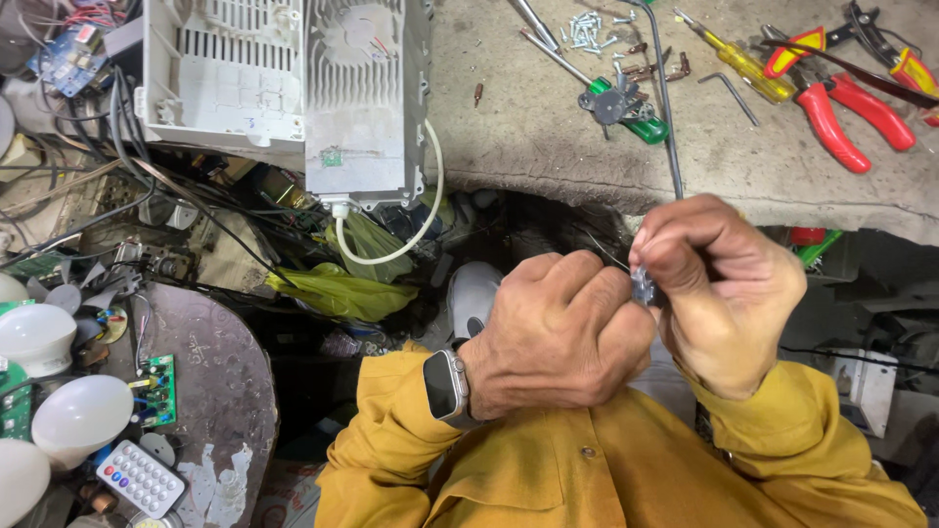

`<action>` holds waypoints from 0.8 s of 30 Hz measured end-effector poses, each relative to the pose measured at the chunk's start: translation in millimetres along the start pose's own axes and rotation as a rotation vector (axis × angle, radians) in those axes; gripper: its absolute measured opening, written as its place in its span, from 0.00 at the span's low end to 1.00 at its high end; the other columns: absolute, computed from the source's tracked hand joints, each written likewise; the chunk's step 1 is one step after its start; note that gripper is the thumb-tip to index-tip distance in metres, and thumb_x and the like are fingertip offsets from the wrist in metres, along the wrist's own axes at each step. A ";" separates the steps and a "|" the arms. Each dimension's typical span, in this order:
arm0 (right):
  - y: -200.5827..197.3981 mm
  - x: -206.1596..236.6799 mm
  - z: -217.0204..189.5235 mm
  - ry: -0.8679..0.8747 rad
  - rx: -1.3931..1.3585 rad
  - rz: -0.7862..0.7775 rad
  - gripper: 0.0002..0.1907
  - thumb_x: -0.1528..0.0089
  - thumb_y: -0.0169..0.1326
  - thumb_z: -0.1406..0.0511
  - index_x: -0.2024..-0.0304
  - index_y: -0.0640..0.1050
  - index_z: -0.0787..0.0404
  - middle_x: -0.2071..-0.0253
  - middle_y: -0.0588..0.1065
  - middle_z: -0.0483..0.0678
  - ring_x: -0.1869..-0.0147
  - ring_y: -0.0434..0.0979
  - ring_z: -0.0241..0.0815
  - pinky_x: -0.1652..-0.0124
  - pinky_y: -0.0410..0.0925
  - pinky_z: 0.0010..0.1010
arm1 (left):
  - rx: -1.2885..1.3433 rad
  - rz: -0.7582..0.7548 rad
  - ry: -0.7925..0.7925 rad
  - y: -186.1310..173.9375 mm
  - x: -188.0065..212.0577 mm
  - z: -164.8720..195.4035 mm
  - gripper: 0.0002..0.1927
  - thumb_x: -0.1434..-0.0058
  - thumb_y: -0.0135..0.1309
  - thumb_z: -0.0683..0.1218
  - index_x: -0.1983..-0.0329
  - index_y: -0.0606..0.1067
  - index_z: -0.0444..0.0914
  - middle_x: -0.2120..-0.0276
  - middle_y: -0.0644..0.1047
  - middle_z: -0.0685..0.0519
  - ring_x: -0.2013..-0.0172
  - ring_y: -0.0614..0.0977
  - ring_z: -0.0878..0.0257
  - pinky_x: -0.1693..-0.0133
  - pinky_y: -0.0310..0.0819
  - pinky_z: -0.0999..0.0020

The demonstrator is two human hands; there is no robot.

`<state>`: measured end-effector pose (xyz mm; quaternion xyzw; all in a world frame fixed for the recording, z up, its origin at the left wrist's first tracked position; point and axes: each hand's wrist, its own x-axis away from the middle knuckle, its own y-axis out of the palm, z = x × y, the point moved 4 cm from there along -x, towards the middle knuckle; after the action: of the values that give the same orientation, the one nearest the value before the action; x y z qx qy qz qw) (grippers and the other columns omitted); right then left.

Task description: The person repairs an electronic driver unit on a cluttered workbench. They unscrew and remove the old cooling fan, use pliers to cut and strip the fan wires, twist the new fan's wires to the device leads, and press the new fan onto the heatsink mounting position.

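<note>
A small metal part (643, 286) was pinched between left hand (558, 332) and right hand (719, 288), held before the workbench (548, 127); pliers (831, 103) lay far right, housing (367, 98) left.

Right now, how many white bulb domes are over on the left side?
4: one at the edge, one below it, one by the green circuit board, one bottom corner. More may be hidden.

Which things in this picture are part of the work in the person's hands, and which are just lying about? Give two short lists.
In hand:
left hand
right hand
small grey metal part pinched between both hands

Lying about:
red-handled pliers
yellow screwdriver
green-handled screwdriver
loose screws
grey finned casing
white bulbs
remote keypad
</note>
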<state>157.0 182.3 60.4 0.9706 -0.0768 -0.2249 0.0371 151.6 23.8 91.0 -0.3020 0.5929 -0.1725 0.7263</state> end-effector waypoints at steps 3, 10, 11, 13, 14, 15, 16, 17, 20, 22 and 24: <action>-15.7 -16.5 2.7 0.041 -0.137 0.161 0.13 0.25 0.59 0.63 0.57 0.75 0.69 0.59 0.75 0.52 0.62 0.75 0.35 0.62 0.71 0.24 | 0.172 0.031 0.033 12.8 1.2 11.4 0.13 0.45 0.61 0.42 0.69 0.67 0.37 0.67 0.69 0.48 0.68 0.72 0.56 0.69 0.64 0.59; -25.1 -29.2 14.2 -0.081 -0.101 0.228 0.15 0.25 0.61 0.62 0.58 0.72 0.65 0.59 0.73 0.49 0.62 0.73 0.35 0.62 0.70 0.24 | 0.258 0.028 -0.416 8.0 -5.2 -13.1 0.08 0.34 0.59 0.42 0.64 0.71 0.35 0.64 0.74 0.48 0.66 0.77 0.51 0.65 0.72 0.59; -25.2 -28.5 13.7 -0.126 0.005 0.221 0.15 0.24 0.61 0.62 0.58 0.72 0.65 0.59 0.73 0.49 0.61 0.73 0.35 0.61 0.69 0.24 | 0.282 0.017 -0.510 3.8 -6.6 -16.8 0.07 0.32 0.58 0.43 0.61 0.72 0.35 0.61 0.76 0.48 0.64 0.80 0.51 0.63 0.74 0.62; -21.9 -24.7 10.2 -0.192 0.290 0.170 0.14 0.23 0.61 0.63 0.57 0.73 0.66 0.58 0.74 0.49 0.61 0.73 0.35 0.60 0.67 0.23 | 0.348 0.072 -0.551 -5.2 -11.6 -20.3 0.17 0.39 0.59 0.46 0.55 0.72 0.30 0.59 0.75 0.41 0.63 0.79 0.46 0.64 0.75 0.60; -19.3 -23.1 7.9 -0.223 0.411 0.140 0.14 0.23 0.61 0.63 0.57 0.73 0.66 0.58 0.75 0.49 0.60 0.73 0.35 0.59 0.67 0.23 | 0.381 0.104 -0.570 -7.4 -13.1 -22.3 0.23 0.43 0.60 0.48 0.52 0.71 0.27 0.58 0.74 0.38 0.62 0.79 0.44 0.64 0.75 0.59; -14.7 -20.6 5.8 -0.242 0.489 0.094 0.13 0.25 0.62 0.64 0.58 0.74 0.65 0.58 0.76 0.48 0.59 0.75 0.35 0.58 0.68 0.24 | 0.319 0.070 -0.575 -6.7 -14.0 -23.4 0.21 0.41 0.61 0.49 0.51 0.73 0.30 0.58 0.76 0.41 0.61 0.80 0.45 0.63 0.75 0.59; -10.0 -18.8 3.8 -0.263 0.528 0.054 0.12 0.26 0.62 0.64 0.57 0.75 0.65 0.58 0.77 0.48 0.57 0.77 0.35 0.56 0.70 0.24 | 0.257 0.034 -0.579 -4.8 -13.6 -24.6 0.20 0.40 0.62 0.49 0.51 0.75 0.32 0.58 0.78 0.43 0.60 0.81 0.46 0.61 0.75 0.59; -4.8 -17.3 1.7 -0.285 0.566 0.014 0.11 0.27 0.62 0.64 0.57 0.76 0.64 0.57 0.77 0.48 0.55 0.78 0.35 0.55 0.71 0.24 | 0.197 -0.002 -0.582 -2.4 -11.9 -26.2 0.18 0.38 0.63 0.49 0.50 0.77 0.34 0.59 0.79 0.45 0.59 0.81 0.47 0.59 0.76 0.58; 0.3 -15.7 0.2 -0.211 0.407 -0.009 0.13 0.32 0.64 0.61 0.53 0.77 0.63 0.54 0.77 0.45 0.51 0.79 0.33 0.50 0.72 0.23 | 0.360 0.019 -0.743 4.5 2.6 -37.4 0.10 0.34 0.62 0.47 0.55 0.80 0.36 0.63 0.81 0.48 0.63 0.84 0.53 0.61 0.77 0.64; -7.9 -13.4 8.4 0.033 0.083 0.064 0.23 0.39 0.66 0.57 0.47 0.75 0.62 0.50 0.75 0.40 0.50 0.77 0.29 0.50 0.72 0.21 | 0.423 0.066 -0.750 6.5 10.0 -41.2 0.11 0.34 0.61 0.47 0.55 0.80 0.35 0.63 0.81 0.47 0.63 0.85 0.54 0.60 0.78 0.66; -17.7 -12.5 17.7 0.171 0.148 0.003 0.16 0.37 0.64 0.63 0.50 0.79 0.65 0.56 0.78 0.43 0.54 0.78 0.31 0.54 0.71 0.22 | 0.469 0.096 -0.766 8.9 16.4 -44.5 0.11 0.33 0.61 0.46 0.55 0.80 0.34 0.63 0.82 0.47 0.63 0.85 0.57 0.59 0.79 0.68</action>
<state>140.4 201.2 48.0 0.9863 -0.0910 -0.1348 -0.0278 111.6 10.2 67.7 -0.1435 0.2395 -0.1443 0.9493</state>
